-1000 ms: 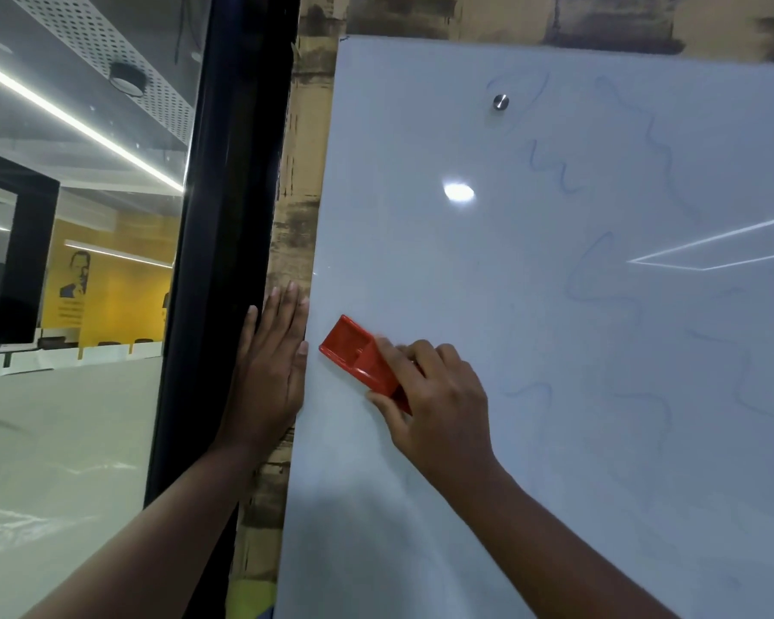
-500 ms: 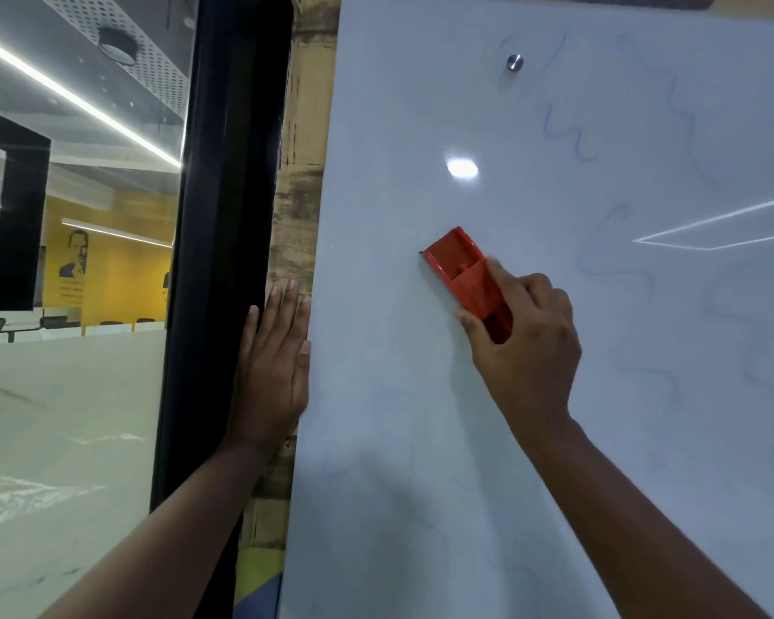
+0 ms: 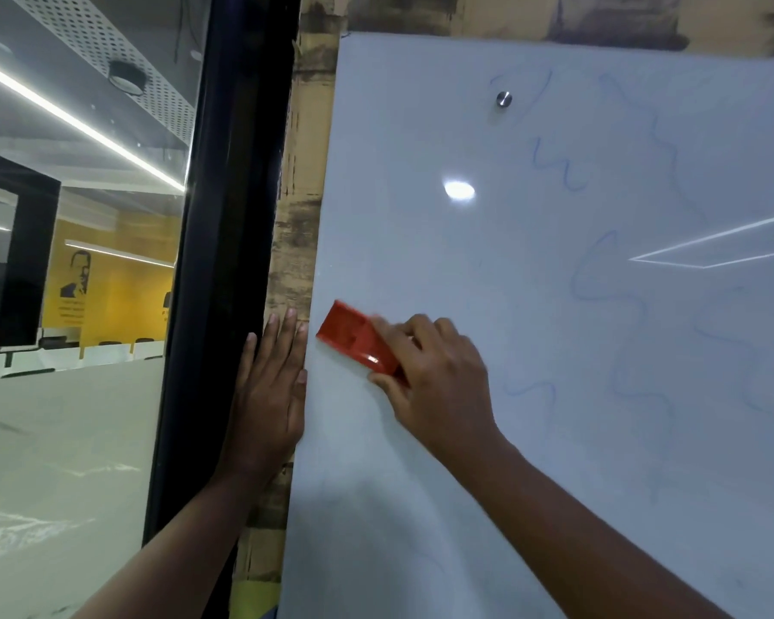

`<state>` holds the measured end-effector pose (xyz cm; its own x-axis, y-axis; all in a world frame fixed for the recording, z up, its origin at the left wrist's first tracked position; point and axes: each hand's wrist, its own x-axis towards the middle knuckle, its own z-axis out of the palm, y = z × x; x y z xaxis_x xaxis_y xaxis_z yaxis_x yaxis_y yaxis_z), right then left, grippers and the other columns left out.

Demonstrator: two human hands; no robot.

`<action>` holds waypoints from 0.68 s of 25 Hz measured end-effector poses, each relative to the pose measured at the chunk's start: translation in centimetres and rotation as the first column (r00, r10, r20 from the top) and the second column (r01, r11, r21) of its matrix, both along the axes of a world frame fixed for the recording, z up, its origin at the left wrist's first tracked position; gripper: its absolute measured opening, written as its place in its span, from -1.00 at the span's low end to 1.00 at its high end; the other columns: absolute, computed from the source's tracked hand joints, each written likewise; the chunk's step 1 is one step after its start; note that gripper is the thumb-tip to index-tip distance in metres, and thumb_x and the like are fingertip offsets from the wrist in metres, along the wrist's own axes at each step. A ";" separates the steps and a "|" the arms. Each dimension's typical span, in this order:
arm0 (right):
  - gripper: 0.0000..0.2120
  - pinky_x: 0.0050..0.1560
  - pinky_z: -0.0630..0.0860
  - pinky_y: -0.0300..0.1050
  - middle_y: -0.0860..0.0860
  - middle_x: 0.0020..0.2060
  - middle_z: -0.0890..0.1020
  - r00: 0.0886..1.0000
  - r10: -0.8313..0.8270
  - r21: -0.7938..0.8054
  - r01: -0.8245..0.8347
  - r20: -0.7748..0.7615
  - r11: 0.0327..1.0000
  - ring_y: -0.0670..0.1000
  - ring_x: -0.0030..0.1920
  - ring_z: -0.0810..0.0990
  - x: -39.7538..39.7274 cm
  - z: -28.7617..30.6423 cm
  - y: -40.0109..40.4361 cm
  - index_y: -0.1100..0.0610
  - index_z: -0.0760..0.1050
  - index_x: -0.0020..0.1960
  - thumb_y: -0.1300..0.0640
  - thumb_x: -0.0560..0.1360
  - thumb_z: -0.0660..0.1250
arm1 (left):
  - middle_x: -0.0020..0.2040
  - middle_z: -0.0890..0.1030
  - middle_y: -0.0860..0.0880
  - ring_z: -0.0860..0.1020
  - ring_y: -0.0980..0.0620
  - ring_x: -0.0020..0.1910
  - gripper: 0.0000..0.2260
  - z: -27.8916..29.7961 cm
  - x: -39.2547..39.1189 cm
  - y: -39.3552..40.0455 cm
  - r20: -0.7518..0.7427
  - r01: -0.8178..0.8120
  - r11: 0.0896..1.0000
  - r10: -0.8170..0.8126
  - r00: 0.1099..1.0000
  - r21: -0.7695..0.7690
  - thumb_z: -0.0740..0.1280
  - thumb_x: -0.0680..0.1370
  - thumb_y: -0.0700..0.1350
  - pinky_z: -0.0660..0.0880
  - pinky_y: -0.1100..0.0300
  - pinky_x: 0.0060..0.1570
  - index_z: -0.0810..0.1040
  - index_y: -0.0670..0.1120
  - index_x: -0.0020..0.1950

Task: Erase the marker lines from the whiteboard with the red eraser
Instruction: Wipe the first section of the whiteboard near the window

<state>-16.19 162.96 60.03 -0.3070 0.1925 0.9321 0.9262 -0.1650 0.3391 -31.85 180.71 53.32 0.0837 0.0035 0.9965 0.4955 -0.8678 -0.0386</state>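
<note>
The small red plastic block eraser [image 3: 356,339] lies flat against the large glossy white whiteboard [image 3: 421,507], close to the board's left edge and well below the round silver mounting stud [image 3: 504,99]. The right hand [image 3: 430,386] holds it by its rear half, fingers [image 3: 421,332] curled over the top and the thumb tucked along its lower side; the front half juts out bare toward the board's edge. The left hand [image 3: 269,390] rests open, fingers straight, on the rough brown wall strip [image 3: 298,207] just left of the board, its thumb side touching the board's edge.

The eraser looks light and rigid, with a smooth, shiny shell that could slip under a loose grip, so a hold across its two long sides, with the palm pressing down, seems best. The board is hard and slick, so the pad should glide easily. Faint blue wavy marker lines [image 3: 555,172] remain to the right of the eraser, across the middle and right of the board, so much wiping appears left.
</note>
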 end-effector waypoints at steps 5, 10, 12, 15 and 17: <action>-0.39 -0.14 0.51 0.00 0.03 0.00 0.55 0.956 0.003 0.204 0.059 -0.293 0.977 0.13 0.01 0.52 4.6 6.3 -3.4 -0.03 0.49 0.45 -0.15 0.44 0.49 | 0.73 0.17 -0.12 0.10 -0.13 0.73 -0.51 0.1 0.0 0.1 -0.006 -0.012 1.000 0.013 1.000 0.010 0.05 0.76 -0.16 -0.05 -0.09 0.71 0.18 -0.19 0.71; -0.39 -0.09 0.49 -0.04 0.03 0.03 0.54 0.868 0.088 0.317 0.083 -0.488 0.945 0.09 0.04 0.51 7.1 5.8 -4.9 -0.01 0.47 0.46 -0.14 0.47 0.50 | 0.73 0.17 -0.13 0.11 -0.14 0.73 -0.51 0.1 0.0 0.0 -0.006 -0.024 1.000 0.025 1.000 0.012 0.05 0.76 -0.16 -0.05 -0.08 0.71 0.18 -0.19 0.70; -0.40 -0.05 0.53 0.03 0.05 0.03 0.54 0.865 0.116 0.316 0.050 -0.487 0.948 0.11 0.03 0.50 6.1 4.4 -4.2 0.02 0.48 0.45 -0.10 0.46 0.51 | 0.73 0.18 -0.14 0.11 -0.14 0.73 -0.51 0.1 0.0 0.0 -0.005 -0.030 0.999 0.031 1.000 0.016 0.04 0.76 -0.15 -0.05 -0.09 0.71 0.18 -0.20 0.70; -0.41 -0.07 0.52 0.06 0.06 0.01 0.55 0.928 0.084 0.200 -0.011 -0.362 0.980 0.15 -0.04 0.49 3.4 1.0 -2.2 0.04 0.50 0.44 -0.08 0.45 0.49 | 0.72 0.18 -0.15 0.11 -0.15 0.73 -0.51 0.0 0.1 0.0 -0.003 -0.041 0.999 0.041 0.999 0.019 0.05 0.76 -0.15 -0.02 -0.11 0.71 0.18 -0.21 0.70; -0.41 -0.11 0.51 0.08 0.04 0.01 0.57 0.972 0.058 0.075 -0.042 -0.227 0.996 0.16 -0.07 0.50 1.5 -2.4 -1.0 0.05 0.51 0.43 -0.09 0.45 0.46 | 0.73 0.17 -0.14 0.10 -0.13 0.73 -0.51 0.2 0.1 0.0 -0.008 -0.033 0.999 0.034 0.999 0.010 0.06 0.75 -0.15 -0.04 -0.10 0.71 0.17 -0.19 0.71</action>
